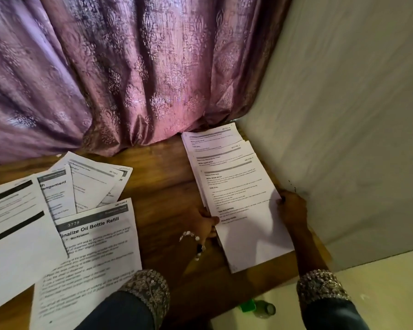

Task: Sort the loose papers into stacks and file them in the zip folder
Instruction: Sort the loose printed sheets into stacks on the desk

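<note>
A stack of printed sheets (243, 194) lies fanned along the right side of the wooden table (167, 186), close to the wall. My left hand (204, 222) grips the stack's left edge, thumb on top. My right hand (292, 209) holds its right edge, fingers curled at the paper's side. Loose papers are scattered on the table's left: a sheet headed "Oil Bottle Refill" (91, 253), a big sheet with black bars (14, 229) and several overlapping sheets (86, 184) behind them. No zip folder is in view.
A purple patterned curtain (129, 75) hangs behind the table. A pale wall (343, 139) runs close along the right. On the floor below the table's front edge lies a clear bottle with a green cap (258, 308).
</note>
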